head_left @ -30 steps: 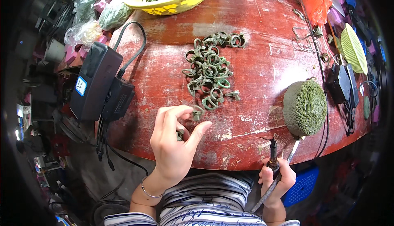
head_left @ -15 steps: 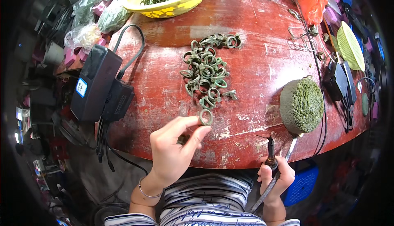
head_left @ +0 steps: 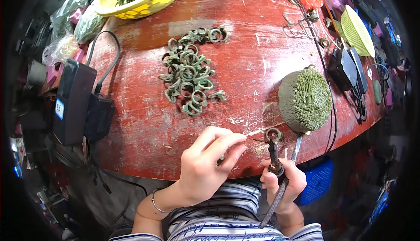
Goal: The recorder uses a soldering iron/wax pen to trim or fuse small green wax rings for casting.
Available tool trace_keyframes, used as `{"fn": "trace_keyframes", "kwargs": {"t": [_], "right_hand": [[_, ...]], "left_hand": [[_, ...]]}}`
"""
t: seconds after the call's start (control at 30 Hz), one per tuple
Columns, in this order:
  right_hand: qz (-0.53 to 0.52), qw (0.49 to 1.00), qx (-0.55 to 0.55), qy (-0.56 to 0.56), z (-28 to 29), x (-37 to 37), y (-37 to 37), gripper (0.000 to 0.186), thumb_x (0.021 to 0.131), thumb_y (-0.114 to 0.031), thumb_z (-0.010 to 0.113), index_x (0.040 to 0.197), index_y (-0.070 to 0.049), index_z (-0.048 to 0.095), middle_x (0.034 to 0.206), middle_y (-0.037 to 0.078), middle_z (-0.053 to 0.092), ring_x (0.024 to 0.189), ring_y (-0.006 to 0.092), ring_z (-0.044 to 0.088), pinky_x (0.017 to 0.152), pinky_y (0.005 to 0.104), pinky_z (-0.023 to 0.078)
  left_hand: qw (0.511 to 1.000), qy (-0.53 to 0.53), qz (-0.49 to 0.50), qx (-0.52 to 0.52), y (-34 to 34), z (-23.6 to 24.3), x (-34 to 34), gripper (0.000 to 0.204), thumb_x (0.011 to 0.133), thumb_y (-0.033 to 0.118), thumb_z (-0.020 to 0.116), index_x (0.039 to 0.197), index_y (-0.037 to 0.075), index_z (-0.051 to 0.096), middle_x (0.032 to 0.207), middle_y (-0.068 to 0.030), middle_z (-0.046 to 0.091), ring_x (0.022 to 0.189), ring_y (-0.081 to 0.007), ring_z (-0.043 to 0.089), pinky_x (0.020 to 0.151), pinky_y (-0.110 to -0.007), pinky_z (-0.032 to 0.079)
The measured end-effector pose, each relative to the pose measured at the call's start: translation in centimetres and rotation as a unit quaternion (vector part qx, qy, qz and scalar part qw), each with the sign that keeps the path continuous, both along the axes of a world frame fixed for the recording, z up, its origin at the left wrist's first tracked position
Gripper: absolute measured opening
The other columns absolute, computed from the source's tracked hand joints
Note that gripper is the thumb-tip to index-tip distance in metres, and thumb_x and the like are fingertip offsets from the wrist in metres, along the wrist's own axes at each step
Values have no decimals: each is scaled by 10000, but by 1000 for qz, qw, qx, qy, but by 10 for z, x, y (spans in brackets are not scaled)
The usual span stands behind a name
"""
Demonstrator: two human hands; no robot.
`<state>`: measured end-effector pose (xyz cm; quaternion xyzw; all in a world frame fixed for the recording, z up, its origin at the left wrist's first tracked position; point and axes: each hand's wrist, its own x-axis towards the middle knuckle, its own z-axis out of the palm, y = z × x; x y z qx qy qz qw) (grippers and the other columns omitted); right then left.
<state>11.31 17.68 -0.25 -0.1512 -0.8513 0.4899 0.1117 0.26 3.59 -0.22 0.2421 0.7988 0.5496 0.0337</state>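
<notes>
While the round red tabletop (head_left: 144,123) carried everything in view, the single green ring (head_left: 274,134) near its front edge was taken as the landmark. Far beyond the ring, at the back rim, a yellow bowl (head_left: 131,5) of similar rings was seen. Well to the ring's left, two black power bricks (head_left: 72,101) lay at the tabletop's edge. Just behind and to the right of the ring, a domed green-topped block (head_left: 305,99) stood. Behind and left of the ring, a loose heap of green rings (head_left: 189,71) was spread. Just left of the ring, the left hand (head_left: 205,166) was held with its fingers (head_left: 227,140) pinched together; a small piece may have been gripped there, though that could not be told. Directly in front of the ring, the right hand (head_left: 284,184) was clenched around a rotary handpiece (head_left: 273,158), whose tip was touching or nearly touching the ring. The step would probably be done best if the ring were steadied flat and the tip were kept light and level.
</notes>
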Motion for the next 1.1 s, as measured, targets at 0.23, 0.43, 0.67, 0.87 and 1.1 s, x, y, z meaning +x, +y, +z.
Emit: {"fn": "trace_keyframes", "kwargs": {"t": [0.23,0.43,0.67,0.87,1.1], "right_hand": [[-3,1000,-18,2,13,5,2,305,725,-167,726,920,21,587,618,56,547,477,122,508,454,227,409],[-86,994,-73,1,19,18,7,298,796,-198,667,921,59,582,623,35,572,511,71,512,485,207,417],[-109,985,-129,28,23,15,4,263,834,-196,631,913,52,591,591,24,568,484,56,513,472,189,412],[-119,985,-119,29,19,6,-11,268,758,-79,703,975,31,590,662,16,575,557,62,505,525,192,418],[9,988,-52,142,20,-11,-21,312,719,-7,705,997,26,568,781,116,613,627,125,580,557,227,455]], "left_hand": [[997,14,-53,-45,28,-1,13,368,714,30,684,1072,76,609,880,-62,519,582,-125,548,489,-240,456],[992,97,-70,-44,54,-10,15,388,738,22,639,1121,57,588,922,-75,468,584,-141,532,499,-259,446],[997,53,-52,-37,52,-9,16,245,733,25,663,974,19,624,903,-82,493,596,-125,517,507,-242,429],[987,-74,-77,117,24,5,6,198,762,41,666,949,2,614,850,-46,573,611,-51,519,495,-185,418],[796,-529,-87,279,7,29,16,246,846,145,620,1044,16,550,817,-14,601,640,-17,506,487,-137,371]]}}
